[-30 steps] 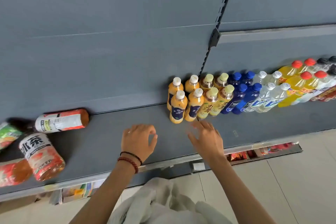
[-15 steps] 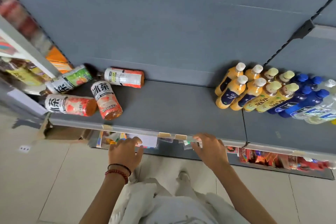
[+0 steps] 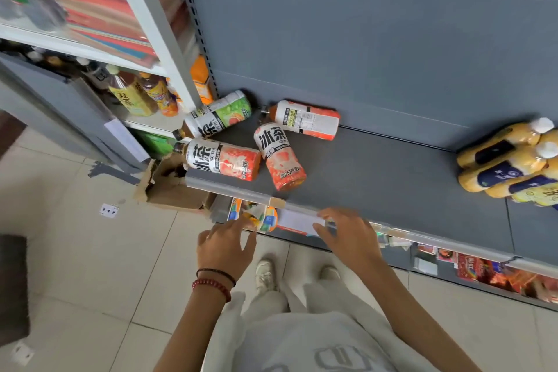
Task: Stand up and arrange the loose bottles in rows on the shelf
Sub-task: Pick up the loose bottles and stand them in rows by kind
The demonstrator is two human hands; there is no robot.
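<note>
Several ice tea bottles lie on their sides at the left end of the grey shelf [image 3: 377,178]. One with a green label [image 3: 222,115] is at the back left, one with a red label [image 3: 305,120] lies along the back wall, another [image 3: 279,157] points toward the front, and one [image 3: 223,159] lies along the front edge. Yellow bottles [image 3: 507,163] stand in rows at the right. My left hand [image 3: 225,246] hovers below the shelf's front edge, fingers spread, holding nothing. My right hand [image 3: 347,235] is at the front rail, fingers relaxed and empty.
A white-framed rack [image 3: 157,30] with tea bottles [image 3: 133,93] and stacked coloured goods stands to the left. A torn cardboard box [image 3: 172,187] sits on the tiled floor under the shelf's left end. A lower shelf holds snack packets [image 3: 483,269]. My shoes are below.
The view has swung left, bringing the lying ice tea bottles near the centre. Both hands drew back from over the shelf to its front edge and shifted left.
</note>
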